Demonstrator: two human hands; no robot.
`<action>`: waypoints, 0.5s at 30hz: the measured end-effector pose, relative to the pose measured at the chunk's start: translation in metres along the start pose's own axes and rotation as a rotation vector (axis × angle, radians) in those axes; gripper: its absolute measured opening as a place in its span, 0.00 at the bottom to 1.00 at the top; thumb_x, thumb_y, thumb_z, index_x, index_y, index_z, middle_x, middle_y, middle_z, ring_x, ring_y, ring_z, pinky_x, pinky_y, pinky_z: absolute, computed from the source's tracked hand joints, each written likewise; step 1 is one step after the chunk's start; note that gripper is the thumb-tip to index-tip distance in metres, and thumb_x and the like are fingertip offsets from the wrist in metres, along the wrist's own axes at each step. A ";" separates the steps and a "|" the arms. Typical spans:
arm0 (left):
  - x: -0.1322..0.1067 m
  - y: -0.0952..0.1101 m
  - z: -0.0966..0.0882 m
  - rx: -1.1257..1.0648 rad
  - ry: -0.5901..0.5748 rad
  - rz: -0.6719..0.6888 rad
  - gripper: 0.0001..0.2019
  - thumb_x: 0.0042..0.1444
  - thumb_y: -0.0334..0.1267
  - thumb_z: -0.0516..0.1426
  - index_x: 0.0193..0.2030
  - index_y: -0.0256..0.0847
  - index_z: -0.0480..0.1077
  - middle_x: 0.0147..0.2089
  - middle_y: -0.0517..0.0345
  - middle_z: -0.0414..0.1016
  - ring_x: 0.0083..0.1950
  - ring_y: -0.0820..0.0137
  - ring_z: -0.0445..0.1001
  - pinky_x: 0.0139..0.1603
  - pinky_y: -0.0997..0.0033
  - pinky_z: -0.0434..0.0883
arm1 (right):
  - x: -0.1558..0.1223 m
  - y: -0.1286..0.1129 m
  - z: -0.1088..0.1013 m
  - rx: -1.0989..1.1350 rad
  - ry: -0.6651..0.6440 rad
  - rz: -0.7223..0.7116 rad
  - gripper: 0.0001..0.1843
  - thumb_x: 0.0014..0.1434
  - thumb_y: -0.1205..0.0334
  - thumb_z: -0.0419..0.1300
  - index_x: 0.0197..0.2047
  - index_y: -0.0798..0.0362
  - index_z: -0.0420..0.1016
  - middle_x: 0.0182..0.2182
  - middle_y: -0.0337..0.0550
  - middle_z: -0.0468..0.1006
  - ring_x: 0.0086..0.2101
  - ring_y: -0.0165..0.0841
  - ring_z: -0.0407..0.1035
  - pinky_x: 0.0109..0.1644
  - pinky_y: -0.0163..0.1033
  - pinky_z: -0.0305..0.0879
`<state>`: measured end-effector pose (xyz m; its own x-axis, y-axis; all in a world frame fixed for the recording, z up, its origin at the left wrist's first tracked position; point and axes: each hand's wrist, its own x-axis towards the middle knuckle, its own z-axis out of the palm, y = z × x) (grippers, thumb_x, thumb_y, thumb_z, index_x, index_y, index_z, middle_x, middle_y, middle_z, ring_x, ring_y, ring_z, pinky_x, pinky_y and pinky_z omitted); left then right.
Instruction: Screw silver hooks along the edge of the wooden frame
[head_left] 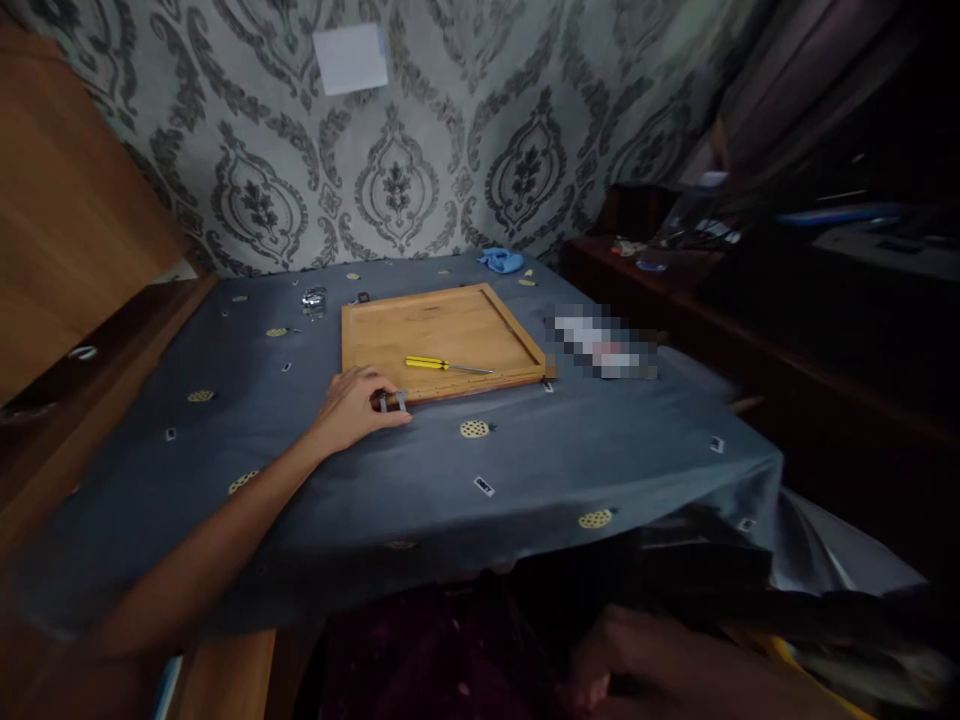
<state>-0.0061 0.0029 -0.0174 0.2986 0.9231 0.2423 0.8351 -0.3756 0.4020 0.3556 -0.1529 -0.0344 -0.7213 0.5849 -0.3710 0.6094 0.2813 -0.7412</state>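
Observation:
My left hand [356,405] reaches across the grey-blue tablecloth [315,470] to the near left corner of a shallow wooden tray [390,335]. Its fingers are curled around a small metal piece [391,401] at the tray's front edge. A yellow-handled screwdriver [439,364] lies inside the tray, just beyond the hand. My right hand [645,665] is low at the bottom of the view, below the table edge, dark and blurred; its fingers do not show clearly.
A small shiny metal object [314,300] sits left of the tray, a blue cloth [501,260] at the far edge. A wooden cabinet [67,220] stands on the left, a dark cluttered shelf [675,270] on the right. Patterned wallpaper [397,160] is behind.

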 end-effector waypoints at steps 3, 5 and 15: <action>-0.001 0.001 0.000 0.011 -0.006 -0.010 0.14 0.51 0.48 0.71 0.39 0.43 0.79 0.40 0.57 0.78 0.46 0.60 0.75 0.48 0.62 0.64 | 0.032 -0.040 -0.064 -0.053 0.014 -0.167 0.23 0.72 0.47 0.52 0.37 0.52 0.81 0.31 0.43 0.82 0.33 0.33 0.78 0.38 0.37 0.74; -0.001 0.002 -0.001 0.018 -0.015 -0.016 0.15 0.51 0.48 0.71 0.40 0.42 0.78 0.41 0.57 0.78 0.46 0.60 0.75 0.48 0.61 0.65 | 0.071 -0.060 -0.106 -0.401 0.377 -0.162 0.22 0.73 0.53 0.50 0.34 0.52 0.79 0.29 0.43 0.80 0.29 0.32 0.75 0.34 0.37 0.72; 0.001 0.005 -0.001 0.018 -0.072 -0.041 0.17 0.52 0.50 0.70 0.42 0.43 0.78 0.43 0.57 0.76 0.51 0.57 0.72 0.54 0.58 0.63 | 0.225 -0.056 -0.151 -0.673 0.483 0.110 0.17 0.70 0.60 0.52 0.54 0.57 0.76 0.53 0.60 0.75 0.44 0.48 0.76 0.47 0.49 0.69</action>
<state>-0.0025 0.0015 -0.0141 0.2958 0.9414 0.1619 0.8551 -0.3365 0.3943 0.2086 0.0781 0.0080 -0.5194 0.8541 -0.0275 0.8450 0.5085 -0.1657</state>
